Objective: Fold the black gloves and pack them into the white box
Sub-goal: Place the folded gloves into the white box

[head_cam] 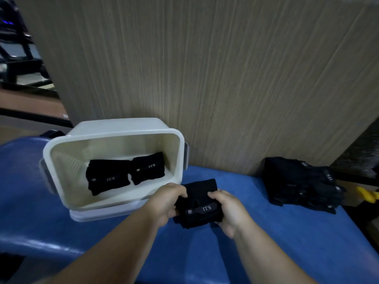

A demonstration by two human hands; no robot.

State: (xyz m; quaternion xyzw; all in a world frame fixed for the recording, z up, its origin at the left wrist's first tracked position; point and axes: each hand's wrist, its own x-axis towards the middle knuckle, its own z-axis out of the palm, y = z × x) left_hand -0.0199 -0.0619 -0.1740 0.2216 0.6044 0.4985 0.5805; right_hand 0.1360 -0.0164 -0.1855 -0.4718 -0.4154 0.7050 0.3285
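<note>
The left hand and right hand clasp a folded black glove by its sides, just before the tilted white box. Its long axis runs away from the person, logo strap nearest, apparently the cuff end.

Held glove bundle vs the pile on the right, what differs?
The held bundle is folded compact; the pile lies loose, unfolded. The left hand and right hand grip the bundle; the pile rests untouched on the blue surface. Both are black with white lettering.
</note>
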